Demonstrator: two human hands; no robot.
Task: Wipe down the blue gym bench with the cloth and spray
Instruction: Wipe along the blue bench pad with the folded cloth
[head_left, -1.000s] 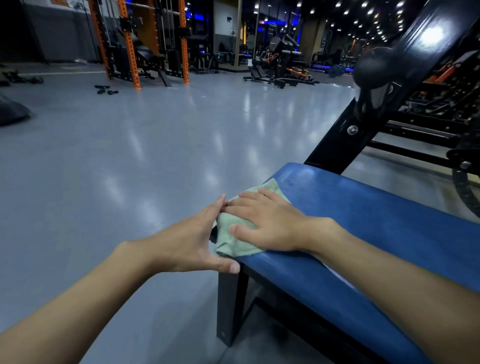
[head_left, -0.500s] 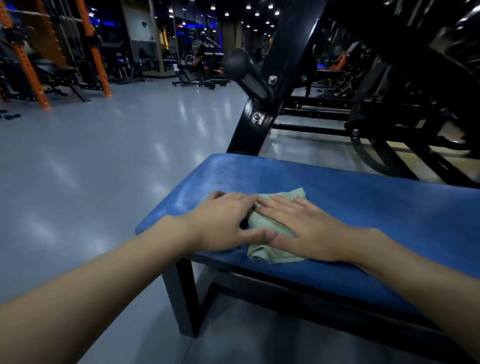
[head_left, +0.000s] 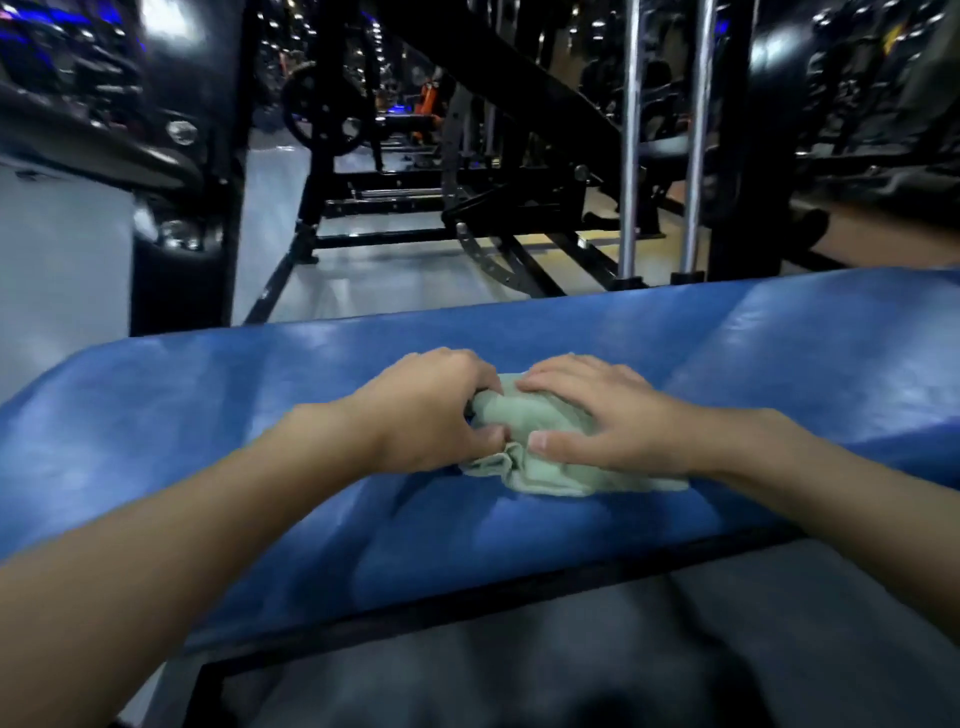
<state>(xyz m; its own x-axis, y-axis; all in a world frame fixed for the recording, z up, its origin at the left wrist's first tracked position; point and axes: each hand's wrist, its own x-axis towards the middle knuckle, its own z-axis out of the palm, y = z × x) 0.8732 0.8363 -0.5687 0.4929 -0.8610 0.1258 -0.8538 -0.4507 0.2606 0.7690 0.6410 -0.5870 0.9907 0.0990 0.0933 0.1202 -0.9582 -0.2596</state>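
The blue padded gym bench (head_left: 208, 405) runs across the middle of the view on a black frame. A pale green cloth (head_left: 540, 441) lies bunched on the pad near its centre. My left hand (head_left: 426, 410) curls over the cloth's left side, fingers and thumb pinching its folds. My right hand (head_left: 608, 415) lies on the cloth's right half, fingers pressing the top and thumb on the front fold. Both forearms reach in from below. No spray bottle is in view.
Black machine frames (head_left: 467, 208) and two chrome guide rods (head_left: 631, 145) stand right behind the bench. A thick black upright (head_left: 182, 234) rises at the far left. Grey floor (head_left: 623, 649) shows below the bench's front edge.
The view swung right along the bench. The cloth has gone from flat under my palms to bunched, and my left hand has closed onto it from its left side.
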